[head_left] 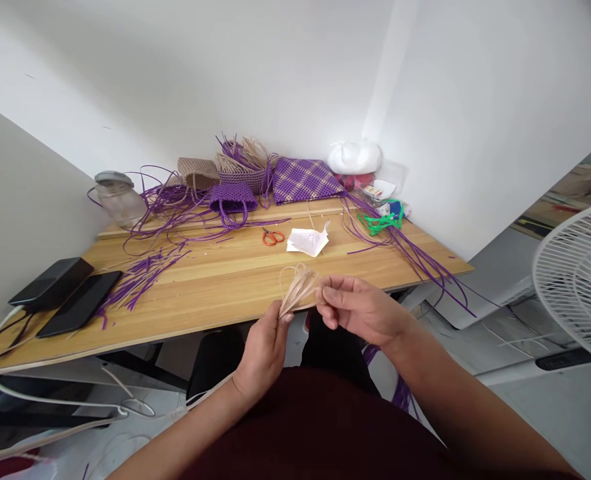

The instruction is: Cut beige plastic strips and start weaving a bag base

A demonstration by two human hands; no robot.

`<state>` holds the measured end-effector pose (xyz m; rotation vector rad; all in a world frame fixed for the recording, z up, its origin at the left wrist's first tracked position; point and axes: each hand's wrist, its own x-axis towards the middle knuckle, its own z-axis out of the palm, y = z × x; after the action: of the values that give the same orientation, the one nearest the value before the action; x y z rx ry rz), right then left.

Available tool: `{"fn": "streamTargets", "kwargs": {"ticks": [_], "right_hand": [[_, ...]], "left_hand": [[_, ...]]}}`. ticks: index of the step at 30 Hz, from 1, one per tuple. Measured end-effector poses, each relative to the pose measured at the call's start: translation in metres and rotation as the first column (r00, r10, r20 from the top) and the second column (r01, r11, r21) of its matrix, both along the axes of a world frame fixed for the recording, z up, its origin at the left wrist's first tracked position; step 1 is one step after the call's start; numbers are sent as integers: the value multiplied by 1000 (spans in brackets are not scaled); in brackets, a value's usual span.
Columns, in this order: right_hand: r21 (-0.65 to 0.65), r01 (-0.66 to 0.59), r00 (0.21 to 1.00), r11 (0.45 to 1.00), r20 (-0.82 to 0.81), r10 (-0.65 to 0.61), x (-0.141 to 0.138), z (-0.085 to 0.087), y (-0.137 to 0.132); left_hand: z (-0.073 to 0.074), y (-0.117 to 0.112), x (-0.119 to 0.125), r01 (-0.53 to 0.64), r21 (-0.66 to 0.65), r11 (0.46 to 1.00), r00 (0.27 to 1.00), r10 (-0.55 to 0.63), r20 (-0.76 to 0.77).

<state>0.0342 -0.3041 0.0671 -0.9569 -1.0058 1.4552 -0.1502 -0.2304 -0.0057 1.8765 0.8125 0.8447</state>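
Counter (195, 287) seen, littered with purple strips (145, 270). Left hand (265, 348): grip closed, beige bundle (298, 288) pinched at its base. Right hand (360, 308): fingers curled; whether a strand is pinched can't be told. Bundle is held at counter's near edge, long axis pointed away from body, slightly right; its looped end is nearer the right hand.
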Motion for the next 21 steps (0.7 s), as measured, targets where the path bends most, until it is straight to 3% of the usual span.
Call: {"fn": "streamTargets", "kwargs": {"ticks": [2,5,9,12,15,21], "right_hand": [[25,81,995,996,-64,-79,-2,-2,3],[118,253,967,960,-16,-253,-9,-6,7],[150,389,920,909,-22,-391,-17,-12,13],[196,453,885,870,14,-465,-17,-15,16],[223,415,900,882,40,-434,-12,-14,16],[174,196,974,965,77,-212,1,-12,9]], "left_hand": [[1,-3,1,24,-37,999,999,-22,41],[3,-4,3,46,-161,986,994,-29,104],[4,-5,3,41,-388,921,990,16,143],[1,-6,3,71,-400,914,991,-19,133],[-2,-7,2,92,-384,919,993,-54,107],[-4,-8,-1,160,-370,915,987,-135,92]]}}
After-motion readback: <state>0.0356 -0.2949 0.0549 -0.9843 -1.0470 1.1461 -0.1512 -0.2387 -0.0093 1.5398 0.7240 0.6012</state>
